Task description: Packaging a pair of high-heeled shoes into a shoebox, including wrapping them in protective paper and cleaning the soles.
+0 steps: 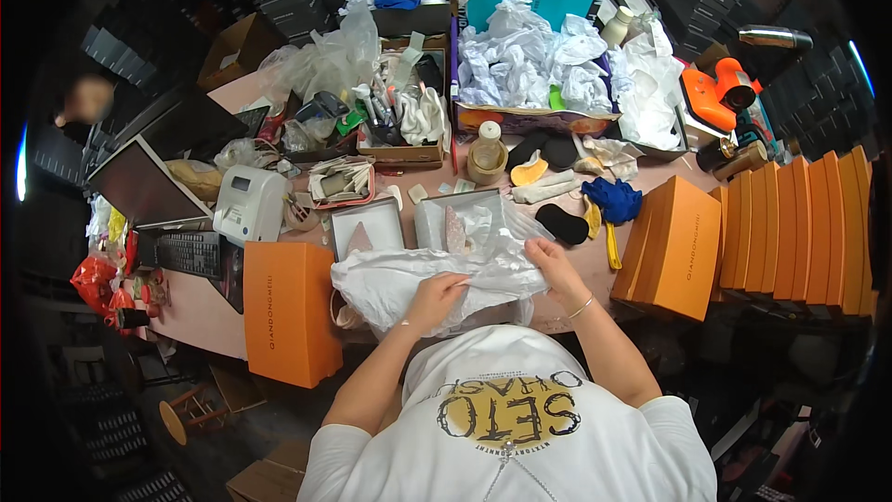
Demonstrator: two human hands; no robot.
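View from a head-worn camera looking down at a crowded pink desk (200,321). The person's two bare forearms come in from the lower edge. The left hand (435,300) is closed, its fingers pinching a fold of white tissue paper (409,277). The right hand (550,260), with a thin bangle at the wrist, also grips the same sheet at its right edge, fingers curled around the paper. The tissue paper lies crumpled and stretched between the two hands at the near edge of the desk, directly in front of the person.

Just behind the paper sit two open white box halves (372,223), side by side, one holding a pale shoe (454,229). To the left, touching the desk's near edge, lies a closed orange shoebox (288,311). To the right stands a row of orange shoeboxes (790,228) on end. A white label printer (249,204) and a black keyboard (189,253) sit at the left. Farther back, a cardboard box is heaped with crumpled white paper (530,65). A blue cloth (613,200) lies near a black insole (561,223).
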